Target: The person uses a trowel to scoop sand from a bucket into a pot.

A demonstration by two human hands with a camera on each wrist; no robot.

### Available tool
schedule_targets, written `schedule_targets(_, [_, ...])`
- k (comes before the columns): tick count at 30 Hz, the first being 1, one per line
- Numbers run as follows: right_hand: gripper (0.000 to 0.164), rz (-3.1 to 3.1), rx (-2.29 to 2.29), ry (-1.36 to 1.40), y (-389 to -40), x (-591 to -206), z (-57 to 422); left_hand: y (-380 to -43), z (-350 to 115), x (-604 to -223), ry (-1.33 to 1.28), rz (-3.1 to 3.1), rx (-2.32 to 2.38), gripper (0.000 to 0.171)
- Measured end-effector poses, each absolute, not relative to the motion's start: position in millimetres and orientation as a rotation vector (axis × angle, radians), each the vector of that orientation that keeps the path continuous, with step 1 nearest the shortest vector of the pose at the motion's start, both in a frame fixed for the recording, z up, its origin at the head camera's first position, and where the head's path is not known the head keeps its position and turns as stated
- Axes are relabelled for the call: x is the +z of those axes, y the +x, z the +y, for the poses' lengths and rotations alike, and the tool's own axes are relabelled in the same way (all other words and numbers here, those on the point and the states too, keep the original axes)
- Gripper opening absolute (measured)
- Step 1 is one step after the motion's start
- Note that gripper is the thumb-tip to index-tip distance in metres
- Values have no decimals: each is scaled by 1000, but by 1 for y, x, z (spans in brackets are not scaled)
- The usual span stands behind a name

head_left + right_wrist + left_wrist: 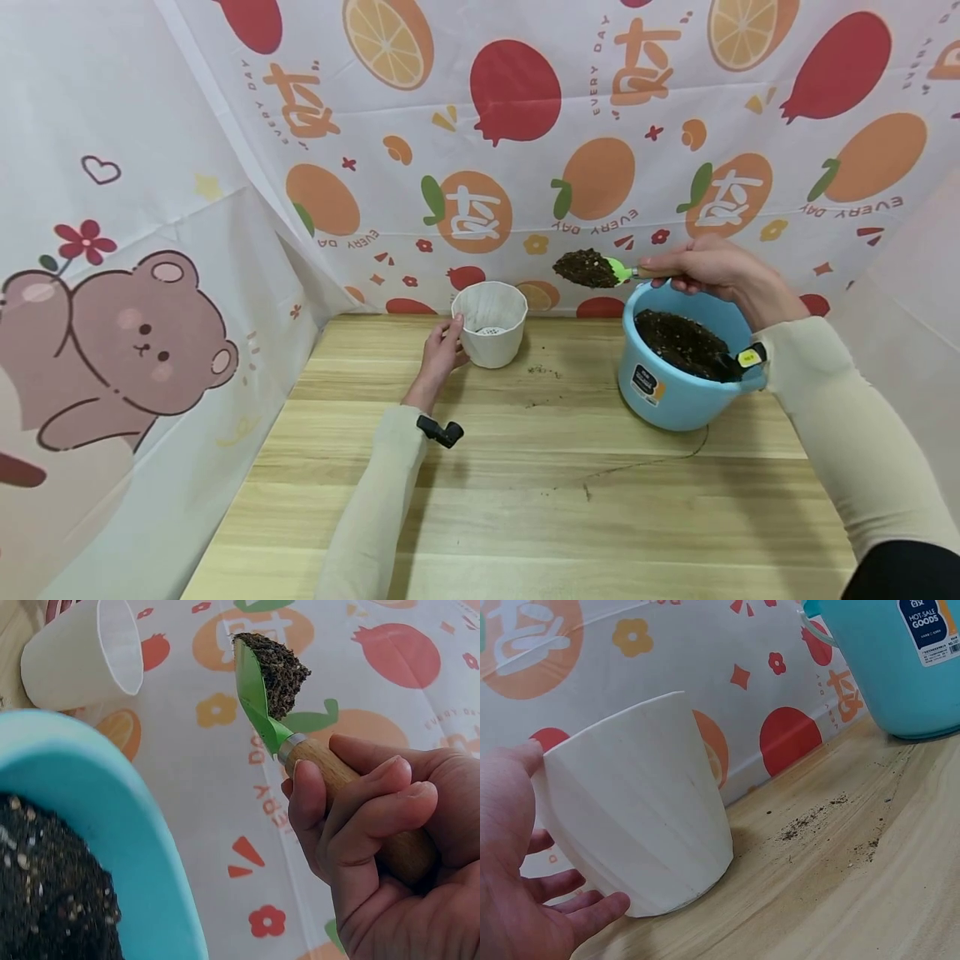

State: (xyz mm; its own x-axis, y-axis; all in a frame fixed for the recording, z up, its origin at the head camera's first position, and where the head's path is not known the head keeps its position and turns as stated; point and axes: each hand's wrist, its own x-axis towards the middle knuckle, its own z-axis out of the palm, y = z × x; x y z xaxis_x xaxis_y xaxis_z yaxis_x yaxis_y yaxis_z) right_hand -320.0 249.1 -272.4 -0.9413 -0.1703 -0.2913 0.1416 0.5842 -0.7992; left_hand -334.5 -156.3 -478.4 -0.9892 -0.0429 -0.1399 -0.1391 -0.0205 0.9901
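At the middle of the head view, the left hand (444,354) grips a white flowerpot (504,346), its thumb at the rim and its fingers against the outer side. The pot stands on the wooden table (517,517), and its perforated bottom shows through the open top. In the right half of the head view, the right hand (708,265) is clamped on the wooden handle (328,769) of a small green trowel (618,270), with the fingers wrapped round it. The trowel's blade points left, carrying a heap of dark soil (587,269), held up in the air between the pot and a light-blue bucket (671,412).

The bucket stands at the right of the head view, well apart from the pot, with more dark soil (678,340) inside and a label (647,385) on its front. Soil specks (542,370) lie on the table between the 2 containers, and a thin curved line of soil (645,465) runs left from below the bucket. A fruit-print cloth (517,17) hangs across the top of the head view; a pink-brown bear print (153,342) fills the left side. A black wrist camera (441,431) sits at the left cuff.
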Motion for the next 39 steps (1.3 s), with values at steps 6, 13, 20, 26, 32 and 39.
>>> schedule_targets(6, [31,2434,-1339,-43,-328,-274,235,-335,-156,-479,-224,2148,2200,69])
schedule_targets(13, [36,2392,-1361,-26,-337,-279,221,-336,-153,-479,-224,2125,2218,68])
schedule_targets(20, [34,2402,-1331,-46,-343,-284,205,-333,-154,-475,-232,2114,2202,69])
schedule_targets(26, [40,2366,-1346,-49,-348,-288,189,-336,-153,-479,-244,2137,2204,70])
schedule_targets(32, [41,2326,-1403,-42,-354,-296,173,-335,-153,-480,-250,2123,2204,71])
schedule_targets(39, [35,2315,-1439,-37,-358,-305,157,-335,-152,-480,-242,2121,2225,71])
